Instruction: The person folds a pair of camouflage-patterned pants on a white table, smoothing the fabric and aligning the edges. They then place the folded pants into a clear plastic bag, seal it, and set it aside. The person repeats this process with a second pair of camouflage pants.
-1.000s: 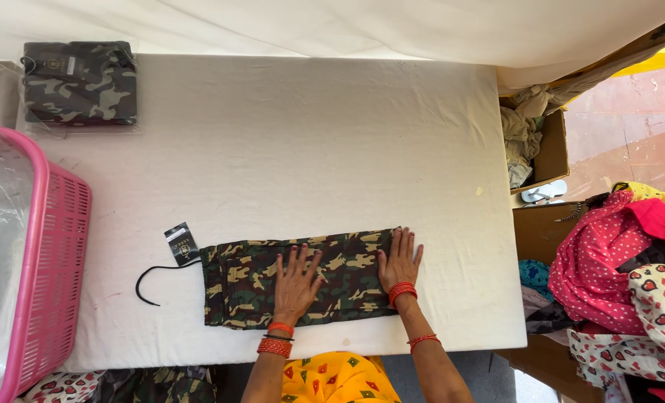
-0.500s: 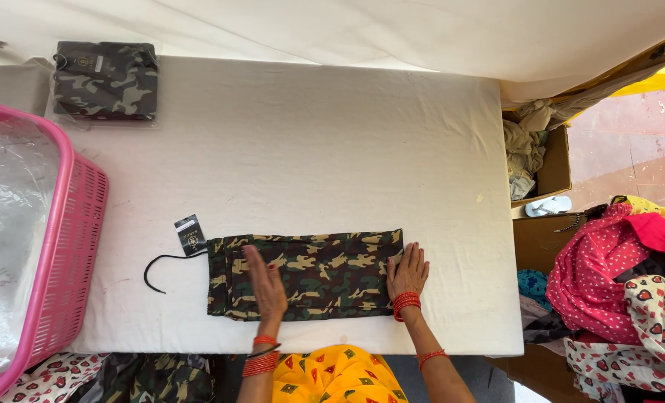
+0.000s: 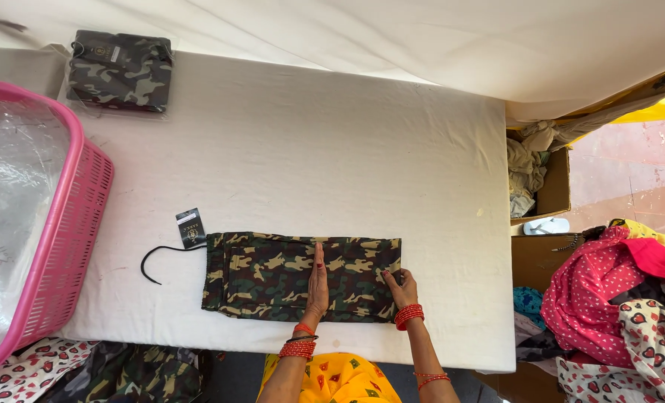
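Observation:
A folded camouflage garment [image 3: 273,275] lies flat near the front edge of the white table [image 3: 332,164]. A black tag [image 3: 190,227] and a black cord [image 3: 157,257] trail from its left end. My left hand [image 3: 317,287] stands on edge across the middle of the garment, fingers together and pointing away from me. My right hand [image 3: 401,287] pinches the garment's right end near its lower corner. Both wrists carry red bangles.
A pink plastic basket [image 3: 71,246] lined with clear plastic stands at the table's left. A bagged camouflage garment [image 3: 120,71] lies at the far left corner. A cardboard box [image 3: 552,186] with cloth and a pile of patterned clothes [image 3: 623,313] sit to the right.
My left hand slid right from the garment's left part to its middle and turned onto its edge. My right hand shifted from lying flat to gripping the right end.

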